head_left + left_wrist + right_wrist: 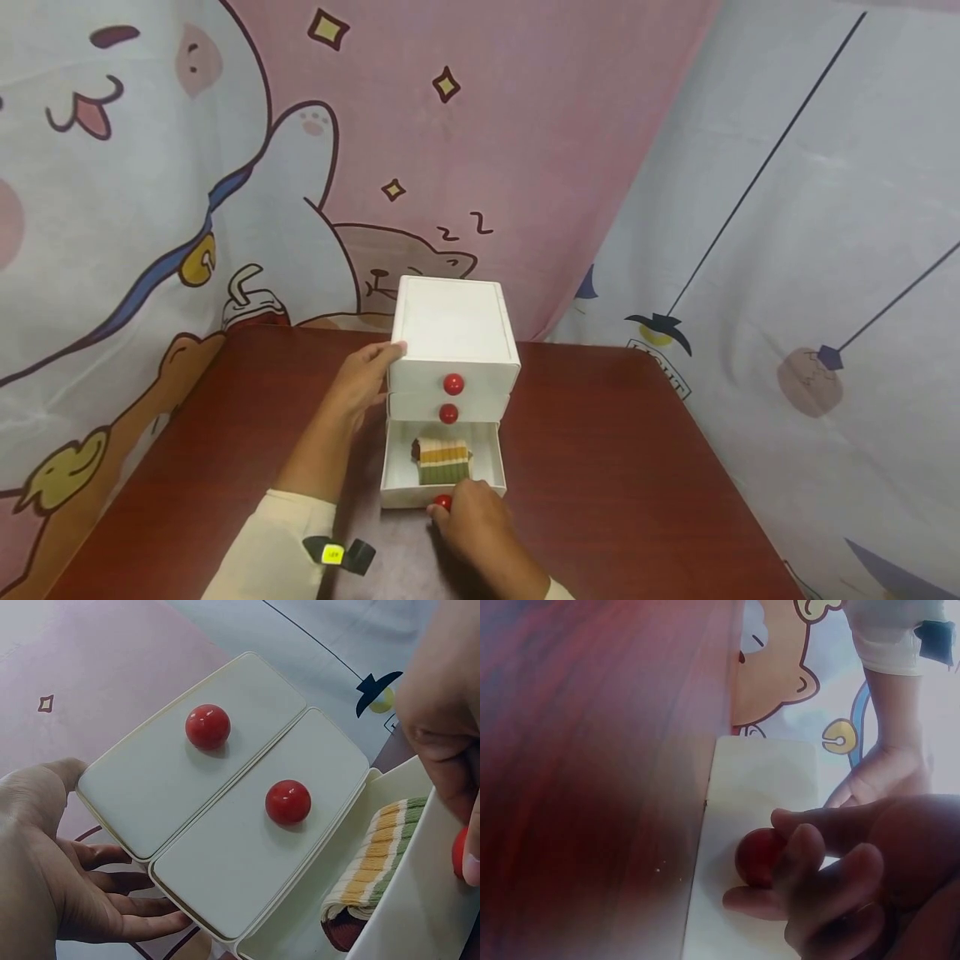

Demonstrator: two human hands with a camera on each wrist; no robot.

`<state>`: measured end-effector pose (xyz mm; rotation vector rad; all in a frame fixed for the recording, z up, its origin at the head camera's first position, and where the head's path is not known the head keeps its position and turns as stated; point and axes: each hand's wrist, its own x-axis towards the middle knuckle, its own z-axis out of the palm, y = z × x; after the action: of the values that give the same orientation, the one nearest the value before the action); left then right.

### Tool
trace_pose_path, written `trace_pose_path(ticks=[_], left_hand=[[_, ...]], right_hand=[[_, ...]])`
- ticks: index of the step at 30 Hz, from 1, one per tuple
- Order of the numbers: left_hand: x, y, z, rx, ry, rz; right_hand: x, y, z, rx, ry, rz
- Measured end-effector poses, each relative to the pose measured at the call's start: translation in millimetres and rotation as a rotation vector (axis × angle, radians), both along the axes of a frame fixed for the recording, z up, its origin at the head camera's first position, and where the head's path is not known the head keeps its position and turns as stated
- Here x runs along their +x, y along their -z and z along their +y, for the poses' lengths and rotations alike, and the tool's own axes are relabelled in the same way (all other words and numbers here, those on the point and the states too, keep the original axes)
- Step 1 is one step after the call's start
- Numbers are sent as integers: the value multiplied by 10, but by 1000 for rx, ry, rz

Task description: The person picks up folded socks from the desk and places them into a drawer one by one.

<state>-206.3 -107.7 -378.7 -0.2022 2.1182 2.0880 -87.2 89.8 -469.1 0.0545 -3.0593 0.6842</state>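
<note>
A small white drawer cabinet [454,321] with round red knobs stands on the table. Its bottom drawer [397,458] is pulled out, while the two upper drawers are closed. Inside the bottom drawer lies a rolled striped sock [381,851] in cream, yellow and green, with a dark red end. My right hand [480,521] pinches the red knob [757,856] of that drawer between thumb and fingers. Against the cabinet's left side rests my left hand [360,383], thumb at the top edge and fingers extended along the side.
The dark red-brown table [622,467] extends on both sides of the cabinet. Behind it hangs a printed cloth [540,150] with cartoon animals, and a pale cloth covers the right side. A dark strap with a yellow tag [332,553] sits on the left sleeve.
</note>
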Motion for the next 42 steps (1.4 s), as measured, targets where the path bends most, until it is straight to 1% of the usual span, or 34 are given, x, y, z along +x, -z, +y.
trace_pose_path(ticks=[7,17,26,30,35,42], left_hand=[[8,23,-17,7,2,8],[-1,10,-18,13,-4,5],[2,31,-8,14,-12,-2],[8,29,-16,15,-6,1],[-1,44,-27,9,1,-1],[-12,51,-27,4,1,4]], right_hand=[[-40,-9,3,-2,8,13],[-147,-3,8,-24,8,24],[-260,2,11,-14,12,19],[-307,4,3,-18,13,16],[-380,4,-15,-25,19,21],[-527,33,-33,-4,31,25]])
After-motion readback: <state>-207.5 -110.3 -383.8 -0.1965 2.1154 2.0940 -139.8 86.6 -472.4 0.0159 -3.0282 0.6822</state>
